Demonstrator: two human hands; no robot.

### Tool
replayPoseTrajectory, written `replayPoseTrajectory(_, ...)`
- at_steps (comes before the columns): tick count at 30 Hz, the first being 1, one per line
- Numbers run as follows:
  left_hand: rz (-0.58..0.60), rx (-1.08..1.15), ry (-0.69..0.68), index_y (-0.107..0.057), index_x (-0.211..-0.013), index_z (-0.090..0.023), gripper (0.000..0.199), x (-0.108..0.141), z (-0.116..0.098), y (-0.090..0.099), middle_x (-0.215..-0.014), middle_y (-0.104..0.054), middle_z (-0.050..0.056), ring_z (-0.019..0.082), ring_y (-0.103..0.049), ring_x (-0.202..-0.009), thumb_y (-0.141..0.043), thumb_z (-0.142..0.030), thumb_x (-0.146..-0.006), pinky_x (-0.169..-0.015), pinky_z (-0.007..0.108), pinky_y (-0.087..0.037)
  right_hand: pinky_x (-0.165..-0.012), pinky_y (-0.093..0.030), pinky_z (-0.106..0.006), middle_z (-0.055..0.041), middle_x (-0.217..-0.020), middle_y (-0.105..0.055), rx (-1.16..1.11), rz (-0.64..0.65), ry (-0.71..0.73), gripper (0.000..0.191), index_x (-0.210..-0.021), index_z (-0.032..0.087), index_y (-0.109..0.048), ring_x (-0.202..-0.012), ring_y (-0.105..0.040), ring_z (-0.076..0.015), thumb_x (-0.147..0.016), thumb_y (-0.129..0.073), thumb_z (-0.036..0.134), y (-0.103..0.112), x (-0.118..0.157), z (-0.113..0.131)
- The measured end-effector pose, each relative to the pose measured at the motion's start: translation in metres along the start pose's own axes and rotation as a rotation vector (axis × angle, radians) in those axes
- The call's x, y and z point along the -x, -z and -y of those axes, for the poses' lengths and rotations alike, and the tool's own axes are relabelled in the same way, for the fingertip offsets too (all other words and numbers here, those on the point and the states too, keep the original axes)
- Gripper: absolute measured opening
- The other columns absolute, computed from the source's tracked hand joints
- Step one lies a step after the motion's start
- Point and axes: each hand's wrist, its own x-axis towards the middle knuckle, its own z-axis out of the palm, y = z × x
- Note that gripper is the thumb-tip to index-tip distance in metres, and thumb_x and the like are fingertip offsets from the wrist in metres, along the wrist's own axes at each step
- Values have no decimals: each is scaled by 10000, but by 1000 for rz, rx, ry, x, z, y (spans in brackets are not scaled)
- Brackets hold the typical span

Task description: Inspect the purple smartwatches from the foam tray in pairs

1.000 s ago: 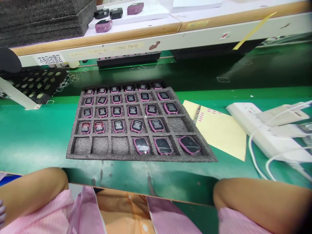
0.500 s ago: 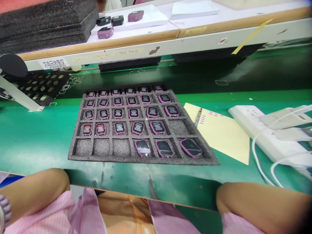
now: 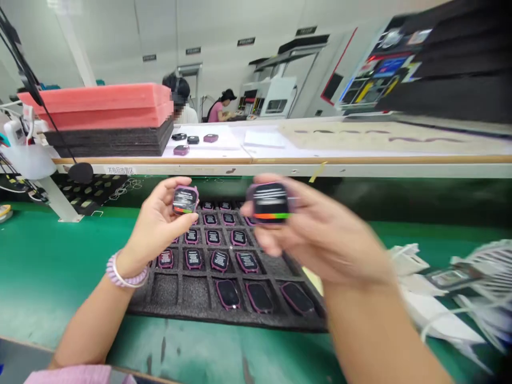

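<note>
Both hands are now showing in mid-view, where half a second ago neither was in sight, and the camera is taking in far more of the room; the handling, as it seems, is centring on two pieces held above the tray rather than on those lying in it. The left hand [image 3: 154, 229] is pinching a small watch body [image 3: 185, 199] between its thumb and curled fingers, while the right hand [image 3: 316, 234], blurred by movement, is gripping a second watch body [image 3: 271, 200] by its sides. Both screens are facing the wearer, glowing with pale lines of text too soft to read and a strip running from red-orange to green along the bottom. The cases are purple, rounded squares with smooth, glassy fronts, and no straps are showing. Below and behind the hands, the grey foam tray [image 3: 165, 289] is lying on the glossy green counter [image 3: 52, 272], its speckled, matte walls forming squarish pockets; most visible watches are displaying text, while the front-row watches [image 3: 227, 294] are staying dark. A ridged, coiled lilac-and-white band [image 3: 120, 277] is circling the left wrist. Beyond, a stack of smooth coral-red foam [image 3: 104, 104] is resting over rougher black foam [image 3: 112, 140] on the wood-edged shelf [image 3: 220, 160]
</note>
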Motion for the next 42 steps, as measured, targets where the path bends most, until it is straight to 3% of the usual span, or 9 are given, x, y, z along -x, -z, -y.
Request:
replayPoseTrajectory(3, 44, 17, 91, -535, -1277, -193, 605, -8, 27, -9, -1130, -634, 71, 135, -647, -894, -789, -169, -728, -710, 201, -564, -737, -594, -318, -83, -1146, -677, -165, 54, -45, 661, -1359, 254, -552, -833, -698, -180, -776, -858, 322, -9, -17, -7)
replayPoseTrajectory(6, 71, 42, 145, -503, -1318, -189, 639, -11, 40, -12, -1173, -627, 91, 139, -655, -883, -771, -191, -738, -708, 220, -577, -767, -579, -298, -86, -1136, -680, -206, 43, -77, 647, -1349, 220, -538, -869, -696, -173, -772, -831, 250, -12, -30, -21)
replayPoseTrajectory(13, 54, 32, 130, -546, -1292, -172, 554, -10, 40, -13, -1048, -650, 55, 72, -630, -640, -756, -234, -783, -585, 188, -552, -677, -511, -248, -76, -1144, -656, -165, 16, -40, 557, -1267, 226, -542, -753, -633, -115, -768, -789, 214, -7, -33, -29)
replayPoseTrajectory(17, 87, 84, 152, -491, -1384, -162, 619, -9, 40, -13, -1143, -667, 97, 117, -704, -694, -708, -225, -808, -661, 233, -610, -657, -483, -245, -36, -1046, -644, -159, -11, -21, 555, -1245, 229, -549, -723, -612, -109, -735, -764, 186, -9, -34, -28)
replayPoseTrajectory(21, 87, 117, 189, -523, -1373, -148, 588, -8, 36, -16, -1098, -688, 83, 140, -724, -695, -680, -220, -811, -685, 258, -636, -621, -465, -241, 1, -919, -604, -162, -28, -11, 520, -1198, 219, -567, -669, -578, -100, -729, -792, 220, -11, -34, -29)
replayPoseTrajectory(30, 103, 122, 184, -591, -1312, -159, 472, -5, 35, -17, -1002, -713, 58, 154, -734, -670, -694, -293, -872, -655, 251, -649, -535, -385, -216, 10, -868, -583, -130, -23, 18, 456, -1111, 202, -565, -588, -502, -70, -763, -830, 332, -13, -34, -28)
replayPoseTrajectory(42, 85, 117, 199, -566, -1330, -155, 553, -7, 35, -16, -1076, -693, 62, 154, -735, -684, -662, -206, -788, -680, 254, -644, -606, -437, -217, 16, -873, -589, -141, -35, 1, 531, -1176, 212, -566, -653, -543, -84, -703, -807, 224, -12, -34, -28)
